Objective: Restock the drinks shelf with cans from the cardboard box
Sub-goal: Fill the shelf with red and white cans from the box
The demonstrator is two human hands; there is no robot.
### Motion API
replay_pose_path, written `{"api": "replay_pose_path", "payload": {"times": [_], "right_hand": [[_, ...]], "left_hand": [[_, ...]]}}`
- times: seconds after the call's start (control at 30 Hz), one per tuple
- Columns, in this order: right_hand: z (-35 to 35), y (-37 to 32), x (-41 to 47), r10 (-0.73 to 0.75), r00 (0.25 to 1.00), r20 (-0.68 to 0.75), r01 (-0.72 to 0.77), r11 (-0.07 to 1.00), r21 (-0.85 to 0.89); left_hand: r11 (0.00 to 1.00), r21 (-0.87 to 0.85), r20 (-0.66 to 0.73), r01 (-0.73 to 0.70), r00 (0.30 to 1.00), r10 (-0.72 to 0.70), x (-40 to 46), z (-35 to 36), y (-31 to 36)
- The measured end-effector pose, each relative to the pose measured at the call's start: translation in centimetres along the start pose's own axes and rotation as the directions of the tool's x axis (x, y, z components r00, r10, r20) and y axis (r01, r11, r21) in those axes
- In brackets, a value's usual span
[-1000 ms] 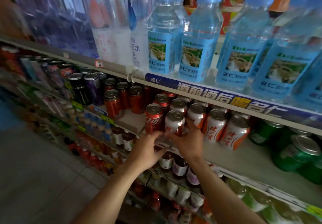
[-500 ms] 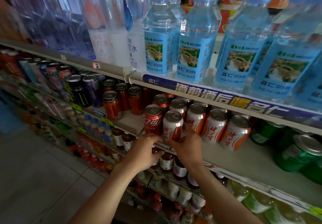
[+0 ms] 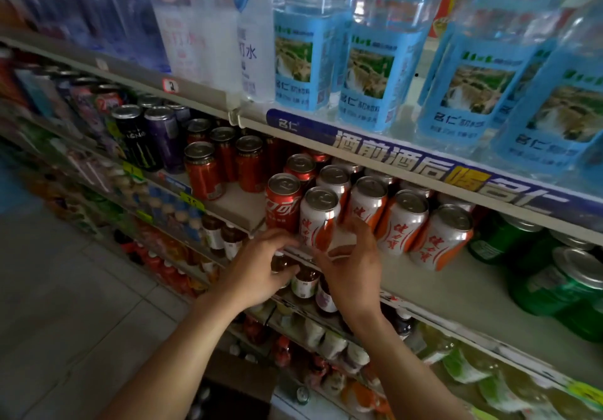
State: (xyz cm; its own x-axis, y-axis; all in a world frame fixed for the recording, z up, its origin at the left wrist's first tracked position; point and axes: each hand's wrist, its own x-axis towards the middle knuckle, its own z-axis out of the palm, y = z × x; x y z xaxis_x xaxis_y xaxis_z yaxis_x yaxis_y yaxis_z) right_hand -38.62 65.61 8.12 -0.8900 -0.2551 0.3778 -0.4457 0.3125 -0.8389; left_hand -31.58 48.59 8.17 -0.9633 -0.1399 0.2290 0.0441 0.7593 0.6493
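A white-and-orange can [image 3: 318, 219] stands at the front edge of the drinks shelf [image 3: 456, 285], right beside a red cola can [image 3: 282, 202]. More white-and-orange cans [image 3: 403, 223] line up to its right and behind it. My right hand [image 3: 354, 266] cups the front can's lower right side, thumb under its base and fingers up along it. My left hand [image 3: 257, 268] reaches in from the left, its bent fingertips touching the can's lower left. A brown cardboard box [image 3: 239, 377] lies low on the floor, mostly hidden between my forearms.
Blue-labelled water bottles [image 3: 305, 50] fill the shelf above, close over the can tops. Green cans [image 3: 567, 285] sit at the right, dark red cans [image 3: 204, 170] and black and purple cans [image 3: 138, 140] at the left. Small bottles [image 3: 305, 284] crowd the shelf below. Grey tiled floor [image 3: 75, 305] spreads left.
Both hands stay around the front white-and-orange can, which keeps its place beside the red cola can. My view has moved closer and dipped slightly.
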Motion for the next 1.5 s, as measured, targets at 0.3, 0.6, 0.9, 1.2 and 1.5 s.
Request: {"api": "replay_pose_path", "payload": {"times": [0.3, 0.6, 0.9, 1.2, 1.5], "right_hand": [[5.1, 0.4, -6.9, -0.191, 0.879, 0.437, 0.158, 0.981, 0.112], [23.7, 19.1, -22.1, 0.26, 0.14, 0.955, -0.033, 0.966, -0.258], [42.7, 39.7, -39.3, 0.529, -0.088, 0.844, -0.036, 0.845, -0.533], [60.7, 50.6, -43.0, 0.491, 0.2, 0.848, 0.267, 0.805, -0.529], [65.9, 56.2, -44.7, 0.497, 0.324, 0.805, 0.175, 0.805, -0.567]], "left_hand": [[0.894, -0.291, -0.281, 0.342, 0.862, -0.421, -8.1, 3.1, -6.1], [0.265, -0.389, -0.036, 0.882, 0.273, -0.961, -31.4, 16.2, -22.0], [0.058, -0.358, 0.036, 0.932, 0.076, -0.996, -44.2, 30.8, -38.6], [-0.084, -0.157, 0.118, 0.984, -0.066, -0.991, -50.2, 37.9, -51.4], [0.036, -0.157, 0.03, 0.987, 0.042, -0.999, -49.8, 41.4, -53.2]]}}
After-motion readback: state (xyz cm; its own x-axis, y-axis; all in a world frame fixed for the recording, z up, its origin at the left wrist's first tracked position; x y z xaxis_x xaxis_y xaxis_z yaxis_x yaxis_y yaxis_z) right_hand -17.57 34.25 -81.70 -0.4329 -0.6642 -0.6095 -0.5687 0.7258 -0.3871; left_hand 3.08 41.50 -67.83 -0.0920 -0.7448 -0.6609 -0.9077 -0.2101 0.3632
